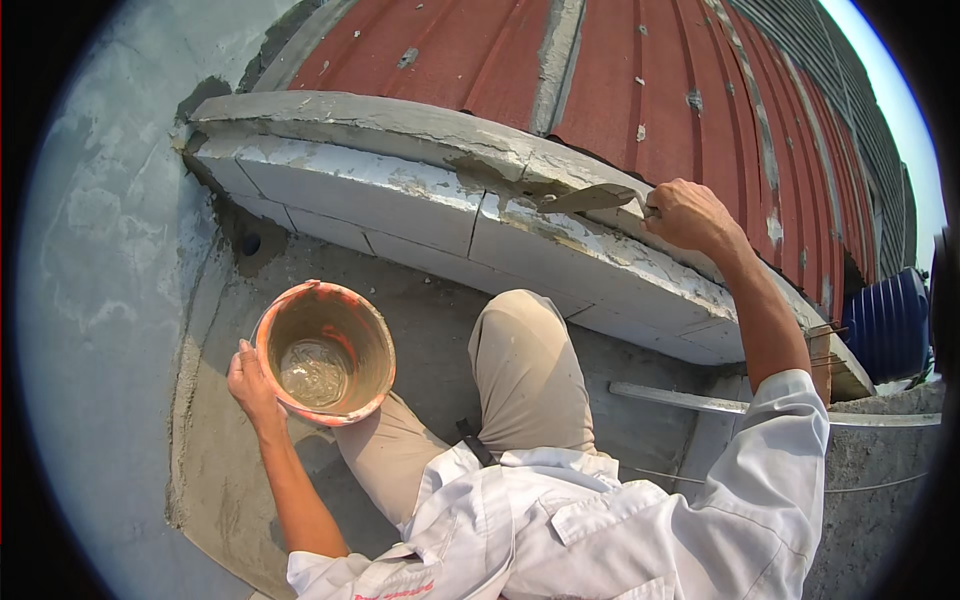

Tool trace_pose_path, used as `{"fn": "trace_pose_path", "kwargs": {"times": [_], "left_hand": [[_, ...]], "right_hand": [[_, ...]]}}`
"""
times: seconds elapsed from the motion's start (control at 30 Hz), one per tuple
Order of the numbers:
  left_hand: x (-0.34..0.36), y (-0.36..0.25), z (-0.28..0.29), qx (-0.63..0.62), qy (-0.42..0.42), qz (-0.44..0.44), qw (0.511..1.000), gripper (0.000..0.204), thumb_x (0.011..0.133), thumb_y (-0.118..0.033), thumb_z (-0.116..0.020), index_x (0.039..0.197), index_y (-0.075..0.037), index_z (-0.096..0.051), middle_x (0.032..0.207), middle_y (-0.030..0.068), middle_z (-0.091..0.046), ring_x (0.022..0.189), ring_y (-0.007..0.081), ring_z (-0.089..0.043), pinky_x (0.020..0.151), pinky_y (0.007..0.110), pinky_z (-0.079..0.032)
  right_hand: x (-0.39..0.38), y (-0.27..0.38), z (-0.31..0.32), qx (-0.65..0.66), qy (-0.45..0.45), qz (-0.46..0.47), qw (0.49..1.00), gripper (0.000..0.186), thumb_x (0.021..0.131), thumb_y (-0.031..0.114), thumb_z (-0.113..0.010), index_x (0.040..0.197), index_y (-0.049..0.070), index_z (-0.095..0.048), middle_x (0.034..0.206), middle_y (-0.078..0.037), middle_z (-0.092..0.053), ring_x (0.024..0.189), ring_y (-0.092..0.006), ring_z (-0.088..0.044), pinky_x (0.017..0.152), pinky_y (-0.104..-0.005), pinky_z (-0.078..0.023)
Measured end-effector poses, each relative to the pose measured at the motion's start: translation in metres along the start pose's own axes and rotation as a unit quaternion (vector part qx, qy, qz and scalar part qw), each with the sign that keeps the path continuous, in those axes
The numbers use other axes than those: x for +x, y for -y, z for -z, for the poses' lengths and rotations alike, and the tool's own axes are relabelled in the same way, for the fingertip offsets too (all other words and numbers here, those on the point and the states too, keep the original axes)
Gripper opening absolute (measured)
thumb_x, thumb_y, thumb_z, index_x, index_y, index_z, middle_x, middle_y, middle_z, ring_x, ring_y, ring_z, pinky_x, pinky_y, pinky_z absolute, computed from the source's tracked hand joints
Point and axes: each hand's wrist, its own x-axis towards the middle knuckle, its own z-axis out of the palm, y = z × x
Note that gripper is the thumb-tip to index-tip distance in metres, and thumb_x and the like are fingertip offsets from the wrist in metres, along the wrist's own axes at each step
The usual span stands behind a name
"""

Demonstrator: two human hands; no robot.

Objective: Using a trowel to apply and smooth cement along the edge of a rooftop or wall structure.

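My right hand [685, 215] grips the handle of a metal trowel [595, 197], its blade angled over the upper edge of the white block wall [360, 205], where wet grey mortar [520, 205] lies along the joint below a rough concrete strip [360, 115]. An orange bucket [365, 335] hangs in my left hand [250, 385], which is closed at its left side near the rim and handle. Grey mortar coats the bucket's inside, with a shallow wet amount at the bottom.
Red corrugated roofing [660, 110] rises beyond the wall. A grey plastered wall [110, 260] stands at left, with a dark hole near the corner. At right are a blue tank [880, 325] and a long pale bar [680, 398]. My bent knees rest over the concrete floor [420, 280].
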Motion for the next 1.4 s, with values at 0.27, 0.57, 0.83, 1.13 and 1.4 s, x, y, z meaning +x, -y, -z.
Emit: {"fn": "trace_pose_path", "kwargs": {"times": [0.27, 0.57, 0.83, 1.13, 1.4], "left_hand": [[0.003, 0.014, 0.0, -0.019, 0.026, 0.007, 0.999, 0.037, 0.11, -0.031, -0.053, 0.088, -0.003, -0.061, 0.081, 0.0013, -0.061, 0.072, 0.0088, -0.058, 0.066, 0.026, -0.05], [0.003, 0.009, -0.011, 0.0, -0.028, -0.009, 1.0, 0.04, 0.109, -0.029, -0.056, 0.077, -0.005, -0.055, 0.072, -0.0037, -0.05, 0.065, 0.0055, -0.046, 0.057, 0.026, -0.039], [0.004, 0.009, -0.014, 0.01, -0.007, 0.004, 1.0, 0.04, 0.11, -0.028, -0.055, 0.076, -0.006, -0.054, 0.07, -0.0053, -0.047, 0.063, 0.0046, -0.043, 0.056, 0.025, -0.037], [0.005, 0.008, -0.014, 0.015, -0.008, -0.005, 1.0, 0.039, 0.11, -0.028, -0.055, 0.076, -0.007, -0.053, 0.071, -0.006, -0.047, 0.063, 0.0039, -0.042, 0.055, 0.025, -0.036], [0.005, 0.006, -0.02, 0.005, 0.012, -0.003, 1.0, 0.039, 0.11, -0.027, -0.055, 0.076, -0.008, -0.052, 0.071, -0.0062, -0.046, 0.063, 0.0039, -0.041, 0.055, 0.025, -0.035]], "right_hand": [[0.033, -0.005, 0.045, -0.071, -0.007, 0.003, 0.997, 0.03, 0.08, 0.026, -0.075, 0.082, -0.003, -0.074, 0.077, -0.019, -0.073, 0.08, -0.0283, -0.073, 0.076, -0.0428, -0.057], [-0.057, -0.022, -0.028, 0.103, -0.084, 0.017, 0.991, 0.026, 0.089, 0.024, -0.075, 0.088, 0.0, -0.067, 0.083, -0.02, -0.069, 0.08, -0.0371, -0.067, 0.073, -0.0491, -0.049], [-0.042, 0.009, -0.107, 0.202, -0.083, -0.015, 0.976, 0.03, 0.101, 0.028, -0.063, 0.102, -0.002, -0.067, 0.079, -0.026, -0.067, 0.077, -0.0437, -0.065, 0.072, -0.0514, -0.048], [0.002, 0.016, -0.12, 0.272, -0.012, 0.013, 0.962, 0.04, 0.102, 0.034, -0.062, 0.098, -0.005, -0.071, 0.085, -0.027, -0.07, 0.081, -0.0414, -0.068, 0.077, -0.0514, -0.05], [0.006, 0.021, -0.064, 0.251, 0.123, -0.041, 0.959, 0.043, 0.103, 0.038, -0.06, 0.088, -0.001, -0.071, 0.062, -0.006, -0.059, 0.057, -0.0164, -0.062, 0.049, -0.0339, -0.049]]}}
